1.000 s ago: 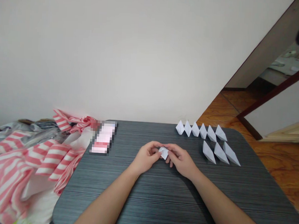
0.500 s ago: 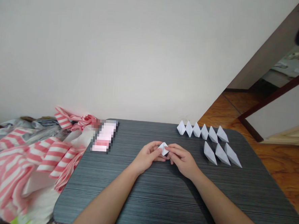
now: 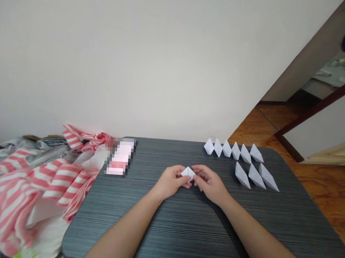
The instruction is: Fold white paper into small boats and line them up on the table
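Note:
Between my two hands is a small piece of folded white paper (image 3: 188,172), diamond-like, with a crease down its upper middle. My left hand (image 3: 170,182) pinches its left side, thumb on the near face and fingers behind. On the other side, my right hand (image 3: 211,184) has its thumb and fingertips closed at the paper's right edge. Right of my hands, folded white paper shapes stand in two rows: several in the back row (image 3: 226,149) and three in the front row (image 3: 256,177).
The dark, grained table (image 3: 143,216) meets a pale wall (image 3: 164,66). At its left edge lies a blurred-out pinkish rectangular object (image 3: 120,157). A heap of red-and-white striped cloth (image 3: 34,186) fills the left side. Wooden floor (image 3: 326,189) shows at right.
The folded paper has turned and looks wider and flatter between my fingers. My right fingers have shifted from across its face to its right edge.

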Motion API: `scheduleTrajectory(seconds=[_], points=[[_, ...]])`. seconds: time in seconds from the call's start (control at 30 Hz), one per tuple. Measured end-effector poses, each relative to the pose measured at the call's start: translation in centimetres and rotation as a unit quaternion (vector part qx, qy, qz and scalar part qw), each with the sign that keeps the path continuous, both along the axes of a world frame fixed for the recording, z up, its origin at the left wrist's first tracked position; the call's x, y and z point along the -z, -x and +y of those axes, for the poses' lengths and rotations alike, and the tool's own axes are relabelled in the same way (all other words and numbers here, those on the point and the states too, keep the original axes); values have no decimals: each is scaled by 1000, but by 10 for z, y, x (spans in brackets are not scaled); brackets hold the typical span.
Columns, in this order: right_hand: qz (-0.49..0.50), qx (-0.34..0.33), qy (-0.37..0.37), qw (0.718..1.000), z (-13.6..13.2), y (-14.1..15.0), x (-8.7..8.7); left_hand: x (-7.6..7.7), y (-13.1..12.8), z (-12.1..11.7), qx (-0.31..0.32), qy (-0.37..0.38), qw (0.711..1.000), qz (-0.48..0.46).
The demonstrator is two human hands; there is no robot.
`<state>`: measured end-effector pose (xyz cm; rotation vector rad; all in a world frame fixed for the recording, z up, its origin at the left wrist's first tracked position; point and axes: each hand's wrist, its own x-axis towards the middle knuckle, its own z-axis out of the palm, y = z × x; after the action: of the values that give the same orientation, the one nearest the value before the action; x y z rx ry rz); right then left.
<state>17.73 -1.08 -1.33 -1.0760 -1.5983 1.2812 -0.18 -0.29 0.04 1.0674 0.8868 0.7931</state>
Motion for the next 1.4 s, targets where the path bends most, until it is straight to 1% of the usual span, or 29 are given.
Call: scheduleTrajectory(seconds=[0.07,0.13,0.2,0.27,0.47,0.67,0.8,0.93,1.03,1.27,1.4], points=[[-51,-4,-17,999,1,0,-2,0,0,-1,-2,-7,1000,10],[-97,3,-50,994,2,-1,-6,-1,0,-1,4,-14,1000,19],[-126,17,-82,988,1,-1,-10,-2,0,-2,12,-21,999,26],[-140,19,-90,986,1,-1,-13,-3,0,-2,14,-26,999,29],[-119,-2,-61,991,1,-1,-17,-5,-2,-2,10,-27,999,39],[-79,-9,-50,996,2,-1,-16,-7,0,-3,38,-42,996,65],[-83,-12,-46,995,2,1,-14,-6,0,-4,46,-50,995,71],[-104,-1,-62,993,0,2,-14,-4,0,-6,61,-62,993,83],[-103,-5,-73,992,0,2,-15,-3,0,-7,64,-69,992,87],[-71,-13,-46,996,1,2,-12,-1,-1,-7,60,-77,989,110],[-108,7,-81,991,0,2,-17,-1,-2,-9,69,-84,986,129]])
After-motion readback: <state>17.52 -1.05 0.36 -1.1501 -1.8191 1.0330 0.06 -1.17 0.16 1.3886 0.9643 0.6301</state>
